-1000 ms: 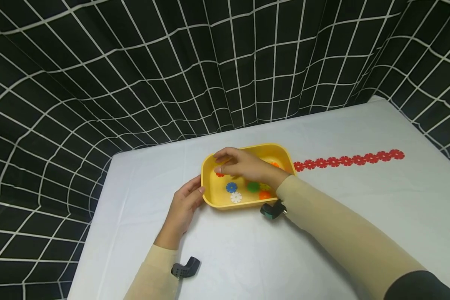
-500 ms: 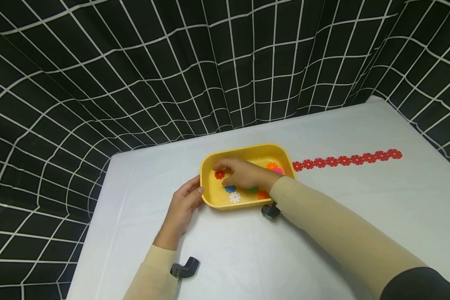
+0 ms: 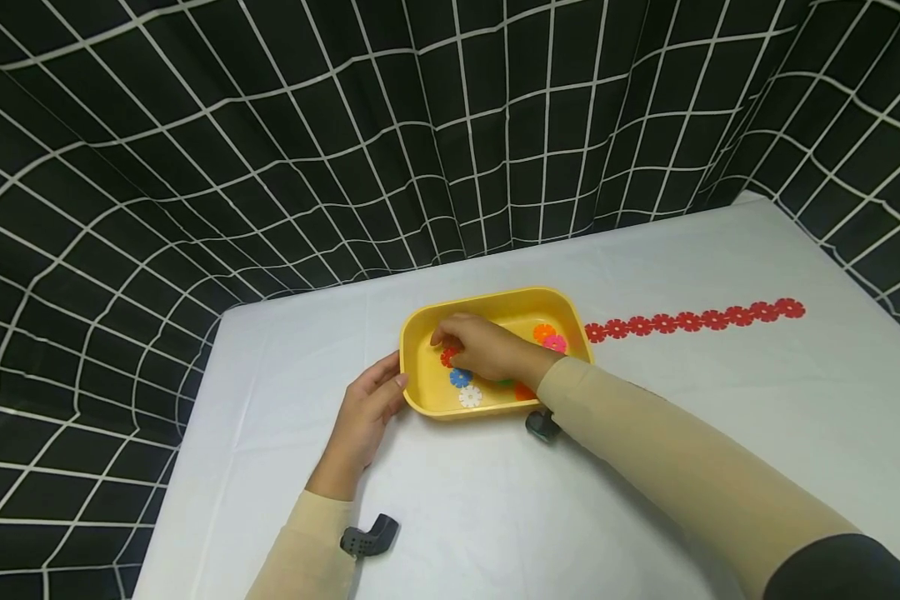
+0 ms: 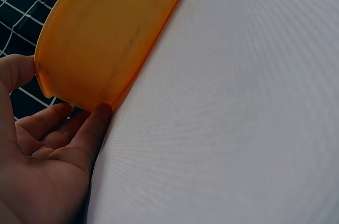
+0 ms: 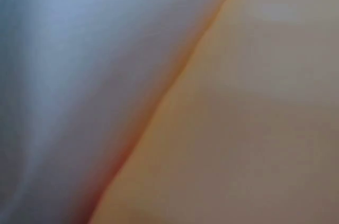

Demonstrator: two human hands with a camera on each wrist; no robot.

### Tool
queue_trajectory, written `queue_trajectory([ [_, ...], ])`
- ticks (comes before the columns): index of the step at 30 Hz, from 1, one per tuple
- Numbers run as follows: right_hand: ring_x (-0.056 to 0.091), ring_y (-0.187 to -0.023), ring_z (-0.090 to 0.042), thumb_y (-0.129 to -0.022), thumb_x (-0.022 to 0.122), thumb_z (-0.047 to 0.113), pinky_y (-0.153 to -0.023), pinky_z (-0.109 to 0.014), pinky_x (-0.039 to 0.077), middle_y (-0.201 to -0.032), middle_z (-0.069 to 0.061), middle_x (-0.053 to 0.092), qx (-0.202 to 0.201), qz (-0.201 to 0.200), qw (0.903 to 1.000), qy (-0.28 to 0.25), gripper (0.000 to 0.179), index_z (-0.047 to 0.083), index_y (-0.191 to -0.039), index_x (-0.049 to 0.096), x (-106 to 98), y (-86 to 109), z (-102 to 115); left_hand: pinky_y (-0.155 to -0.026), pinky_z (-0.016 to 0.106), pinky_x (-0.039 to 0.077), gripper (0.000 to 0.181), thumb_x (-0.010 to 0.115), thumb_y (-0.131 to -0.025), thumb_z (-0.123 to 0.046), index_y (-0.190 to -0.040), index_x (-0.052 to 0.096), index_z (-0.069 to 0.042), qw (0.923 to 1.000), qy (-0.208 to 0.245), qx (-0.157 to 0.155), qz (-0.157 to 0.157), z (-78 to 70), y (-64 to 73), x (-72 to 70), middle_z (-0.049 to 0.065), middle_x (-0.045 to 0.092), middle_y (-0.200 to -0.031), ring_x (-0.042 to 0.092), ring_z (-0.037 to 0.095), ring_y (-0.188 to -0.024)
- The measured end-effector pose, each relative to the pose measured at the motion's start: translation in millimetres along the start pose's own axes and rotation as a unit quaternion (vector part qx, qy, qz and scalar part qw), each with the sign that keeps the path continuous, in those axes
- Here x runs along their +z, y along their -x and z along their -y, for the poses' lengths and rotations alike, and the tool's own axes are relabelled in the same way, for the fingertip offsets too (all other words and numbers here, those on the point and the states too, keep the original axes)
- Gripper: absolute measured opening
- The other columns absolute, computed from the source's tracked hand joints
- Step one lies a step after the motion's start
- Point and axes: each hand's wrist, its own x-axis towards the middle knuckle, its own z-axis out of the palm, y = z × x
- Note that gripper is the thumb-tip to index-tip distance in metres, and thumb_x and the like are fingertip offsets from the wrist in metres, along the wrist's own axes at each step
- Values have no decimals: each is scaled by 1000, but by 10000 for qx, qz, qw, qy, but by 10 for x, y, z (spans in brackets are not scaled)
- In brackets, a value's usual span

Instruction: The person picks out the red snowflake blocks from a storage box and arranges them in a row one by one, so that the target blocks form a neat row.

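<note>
My left hand [image 3: 367,408] holds the left end of a yellow plastic tray [image 3: 487,410]. In the left wrist view, the thumb of that left hand [image 4: 53,155] is at the rim and the fingertips touch the outer wall of the tray [image 4: 100,38]. Inside the tray, my right hand [image 3: 487,346] reaches down with curled fingers and pinches a red flower-shaped plastic disc [image 3: 447,357]. A blue disc [image 3: 461,377] and a white disc [image 3: 470,396] lie just below it. The right wrist view is blurred and shows no fingers.
A chain of several red discs [image 3: 688,322] lies on the white table right of the tray. Orange [image 3: 543,332] and pink [image 3: 555,342] discs lie at the tray's right end; others are partly covered by the right hand. A black gridded curtain [image 3: 420,150] hangs behind.
My right hand has lowered into the tray and its fingers have closed on the red disc, which has shifted slightly right and toward me. The left hand has stayed at the tray.
</note>
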Motion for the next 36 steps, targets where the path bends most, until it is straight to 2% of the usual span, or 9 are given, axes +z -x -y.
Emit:
queue_trajectory([
  [6, 55, -111, -24, -102, 76, 1, -104, -34, 50, -116, -5, 64, 34, 17, 9999, 115, 26, 6, -127, 72, -6, 2, -4, -111, 38, 53, 55, 63, -110, -16, -159, 48, 5, 10000, 37, 9, 5, 2, 5, -2, 20, 53, -159, 55, 34, -142],
  [13, 53, -109, -25, -101, 74, -4, -98, -34, 50, -110, -5, 60, 14, -36, 10000, -59, 26, 8, -124, 70, -10, 8, 4, -110, 38, 53, 57, 64, -109, -17, -159, 48, 5, 10000, -18, -10, -24, -3, 7, -3, 20, 53, -159, 56, 34, -142],
  [19, 57, -101, -27, -98, 76, -6, -93, -35, 53, -103, -6, 62, -79, -205, 9979, -612, 23, 6, -117, 68, -26, 21, -11, -110, 37, 54, 57, 64, -109, -16, -159, 48, 5, 10000, -22, -41, -38, -12, 16, 2, 20, 52, -159, 56, 35, -142],
  [25, 60, -98, -27, -98, 79, -2, -90, -35, 56, -101, -8, 65, 78, -366, 9913, -1260, 19, 7, -108, 66, -59, 35, -2, -110, 38, 54, 57, 63, -109, -16, -159, 48, 5, 10000, 12, -32, -12, -11, 16, 7, 20, 52, -159, 56, 35, -141],
  [30, 60, -96, -27, -98, 79, -2, -88, -34, 56, -101, -9, 65, 258, -449, 9851, -1642, 18, 7, -107, 67, -80, 43, 25, -110, 38, 54, 57, 63, -109, -18, -160, 48, 4, 10000, -66, -12, 0, -3, 13, 1, 19, 53, -159, 56, 34, -141],
  [36, 60, -95, -28, -97, 81, -1, -86, -33, 55, -100, -9, 65, 239, -627, 9785, -1950, 18, 6, -106, 67, -112, 77, 55, -110, 39, 54, 57, 63, -109, -18, -160, 48, 4, 10000, -26, 20, 24, 15, 9, -9, 18, 53, -159, 57, 34, -141],
])
